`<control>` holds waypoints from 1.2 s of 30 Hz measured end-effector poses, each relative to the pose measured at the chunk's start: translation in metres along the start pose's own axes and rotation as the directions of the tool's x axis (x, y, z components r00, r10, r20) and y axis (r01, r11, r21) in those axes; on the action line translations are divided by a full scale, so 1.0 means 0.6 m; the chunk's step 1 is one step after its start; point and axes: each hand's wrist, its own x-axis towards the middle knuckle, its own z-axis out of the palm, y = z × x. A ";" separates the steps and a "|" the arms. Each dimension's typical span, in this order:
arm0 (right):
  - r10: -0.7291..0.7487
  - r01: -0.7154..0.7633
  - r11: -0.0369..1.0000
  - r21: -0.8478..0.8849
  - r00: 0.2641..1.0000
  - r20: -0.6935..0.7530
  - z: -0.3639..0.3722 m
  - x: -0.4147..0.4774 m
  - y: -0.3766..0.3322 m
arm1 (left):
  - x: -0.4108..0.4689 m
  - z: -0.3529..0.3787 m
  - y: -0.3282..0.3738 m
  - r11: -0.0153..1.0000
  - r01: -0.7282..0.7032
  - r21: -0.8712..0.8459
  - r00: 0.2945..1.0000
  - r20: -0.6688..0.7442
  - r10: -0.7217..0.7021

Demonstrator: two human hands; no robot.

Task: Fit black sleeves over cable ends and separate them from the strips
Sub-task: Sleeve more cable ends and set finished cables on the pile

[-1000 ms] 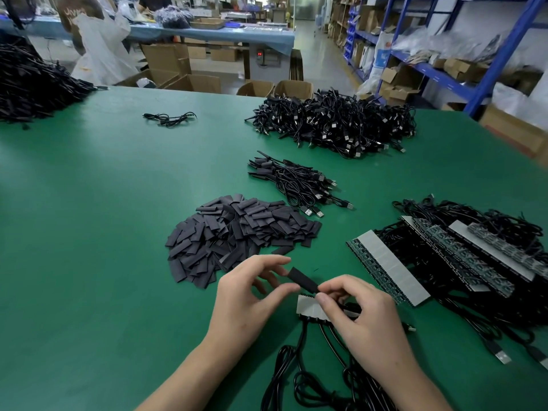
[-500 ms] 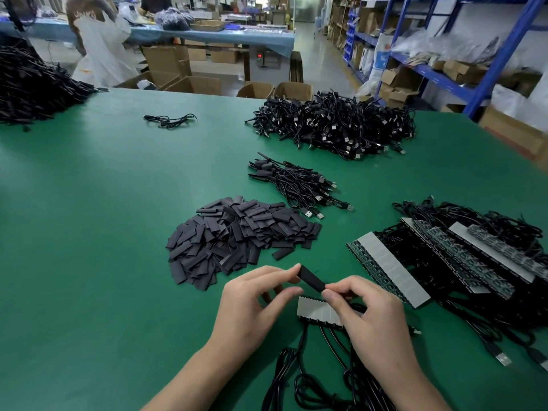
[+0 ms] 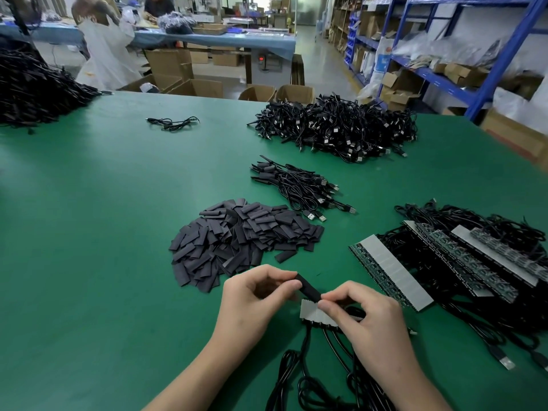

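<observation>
Left hand [image 3: 255,301] pinches a black sleeve [image 3: 309,289], aimed at the strip [image 3: 311,314]. Right hand [image 3: 367,324] pinches that strip between its fingers, likely steadying it.

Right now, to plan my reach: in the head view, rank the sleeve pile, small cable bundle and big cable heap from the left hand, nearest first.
1. Sleeve pile, just beyond the left hand.
2. Small cable bundle, farther back, slightly right.
3. Big cable heap, near the far edge.
</observation>
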 end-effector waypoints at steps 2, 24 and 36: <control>-0.008 0.008 1.000 -0.013 1.000 0.027 0.000 0.000 0.001 | 0.004 0.000 -0.001 0.993 0.064 -0.100 0.998 0.020 -0.063; 0.060 -0.060 0.987 -0.148 0.998 -0.003 -0.039 0.040 -0.029 | 0.014 -0.016 -0.013 0.996 0.079 -0.033 0.997 0.016 -0.078; 0.004 0.046 0.861 -0.507 0.995 0.097 -0.003 0.401 -0.109 | 0.006 -0.008 -0.029 0.704 -0.330 0.630 0.907 0.417 0.052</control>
